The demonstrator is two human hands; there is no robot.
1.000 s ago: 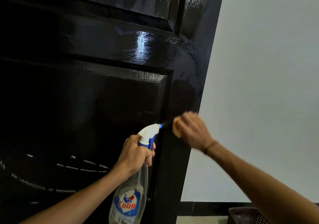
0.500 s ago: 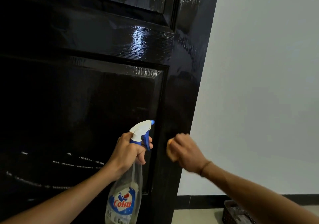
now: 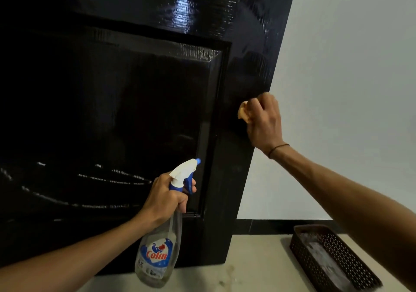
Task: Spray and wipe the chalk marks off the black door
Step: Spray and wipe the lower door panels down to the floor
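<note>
White chalk marks (image 3: 94,179) streak the black door (image 3: 135,89) at lower left. The left hand (image 3: 165,196) grips a spray bottle (image 3: 157,253) at bottom middle. The right hand (image 3: 264,123) presses a yellow cloth (image 3: 242,111) on the door's edge. A brown basket (image 3: 333,258) sits on the floor (image 3: 258,269), lower right.

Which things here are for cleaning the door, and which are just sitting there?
For the job:
black door
chalk marks
spray bottle, held by the left hand
yellow cloth, gripped by the right hand

Just sitting there:
dark basket on the floor
</note>
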